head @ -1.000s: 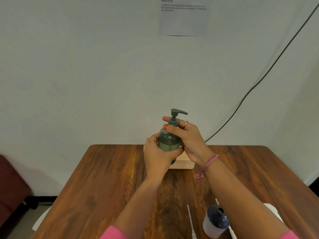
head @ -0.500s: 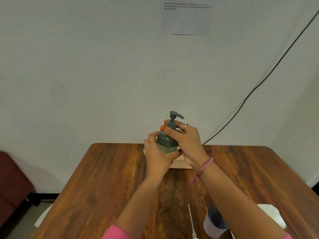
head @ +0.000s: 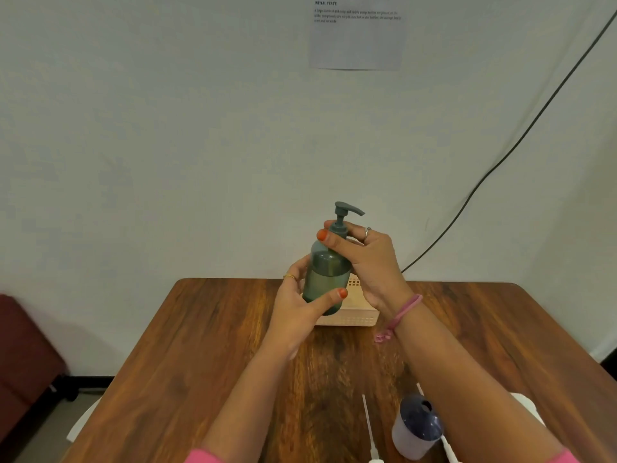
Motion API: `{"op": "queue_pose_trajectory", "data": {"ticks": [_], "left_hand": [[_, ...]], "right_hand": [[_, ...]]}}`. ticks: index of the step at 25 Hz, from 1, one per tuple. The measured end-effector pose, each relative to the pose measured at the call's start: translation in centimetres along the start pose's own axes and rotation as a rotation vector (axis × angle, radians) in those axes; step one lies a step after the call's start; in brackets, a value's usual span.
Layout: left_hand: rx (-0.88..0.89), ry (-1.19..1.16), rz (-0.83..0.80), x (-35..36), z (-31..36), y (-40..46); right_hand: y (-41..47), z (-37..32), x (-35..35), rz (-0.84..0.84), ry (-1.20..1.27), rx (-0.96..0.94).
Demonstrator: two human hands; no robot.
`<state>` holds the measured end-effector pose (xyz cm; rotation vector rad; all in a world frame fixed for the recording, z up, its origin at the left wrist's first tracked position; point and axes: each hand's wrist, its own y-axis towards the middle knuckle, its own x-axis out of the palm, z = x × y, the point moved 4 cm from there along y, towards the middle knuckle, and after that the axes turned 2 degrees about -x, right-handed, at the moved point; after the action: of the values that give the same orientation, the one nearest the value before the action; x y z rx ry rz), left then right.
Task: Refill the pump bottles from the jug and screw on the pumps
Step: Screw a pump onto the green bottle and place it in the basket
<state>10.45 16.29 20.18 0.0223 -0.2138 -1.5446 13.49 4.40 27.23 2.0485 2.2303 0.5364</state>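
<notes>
The green pump bottle (head: 325, 279) sits in both my hands, lifted above the far middle of the wooden table (head: 207, 345), in front of a pale slotted basket (head: 354, 312). My right fingertips (head: 323, 234) pinch the collar of the pump (head: 342, 218) just under its spout. My left hand (head: 300, 305) curls round the lower body, thumb across the front. The right hand (head: 370, 262) arches over the shoulder of the bottle.

It looks like smooth, stiff plastic, part full, so I judge it moderately heavy and likely slippery if any soap has run down. The body is the place to brace; the ribbed collar is the place to twist, never the thin spout.

Near my right forearm stands a white bottle with a dark cap (head: 415, 429), and a loose white pump tube (head: 369, 426) lies beside it.
</notes>
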Motion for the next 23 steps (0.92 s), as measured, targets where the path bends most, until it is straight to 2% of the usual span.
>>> {"op": "queue_pose_trajectory", "data": {"ticks": [4,8,11,15,17,23], "left_hand": [[0.056,0.128,0.209,0.5,0.2,-0.1],[0.077,0.186,0.240,1.4,0.1,0.2],[0.017,0.232,0.152,1.4,-0.4,0.3],[-0.095,0.045,-0.158,0.5,-0.9,0.2],[-0.085,0.055,-0.196,0.1,-1.1,0.1],[0.035,0.172,0.110,0.4,-1.3,0.0]], "right_hand": [[-0.5,0.6,0.2,0.157,-0.028,-0.007],[-0.7,0.6,0.4,0.240,-0.039,-0.018],[-0.8,0.6,0.2,0.221,-0.070,-0.025],[-1.0,0.4,-0.3,0.144,-0.036,-0.026],[-0.9,0.4,-0.6,0.133,0.000,-0.013],[-0.7,0.8,-0.5,0.251,-0.073,0.005]]}}
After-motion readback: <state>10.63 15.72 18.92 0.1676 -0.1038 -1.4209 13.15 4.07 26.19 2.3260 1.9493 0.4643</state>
